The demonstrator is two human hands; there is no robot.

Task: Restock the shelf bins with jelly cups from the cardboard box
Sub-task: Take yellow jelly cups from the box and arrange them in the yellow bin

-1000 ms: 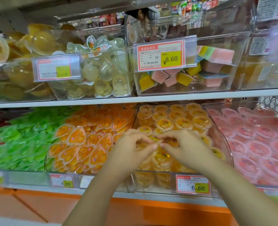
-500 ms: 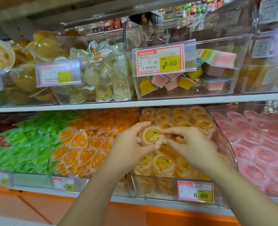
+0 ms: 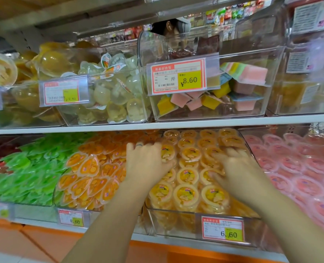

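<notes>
A clear shelf bin [image 3: 176, 221] on the lower shelf holds several round yellow jelly cups [image 3: 185, 194] in rows. Both of my hands are inside it, on top of the cups. My left hand [image 3: 144, 164] is at the bin's back left, with thumb and fingers closed around one yellow jelly cup [image 3: 167, 153] that touches the pile. My right hand [image 3: 233, 168] is blurred and lies spread over the cups at the right side, its fingers apart. The cardboard box is out of view.
Orange heart-shaped cups [image 3: 89, 177] fill the bin to the left, then green jellies [image 3: 24, 171]; pink cups [image 3: 299, 168] lie to the right. The upper shelf edge [image 3: 157, 126] hangs just above the bins. A person's head [image 3: 172, 27] shows behind the shelving.
Both hands held one yellow cup up over the bin. They have parted and gone down onto the pile, the left carrying the cup to the back left, the right sliding right.
</notes>
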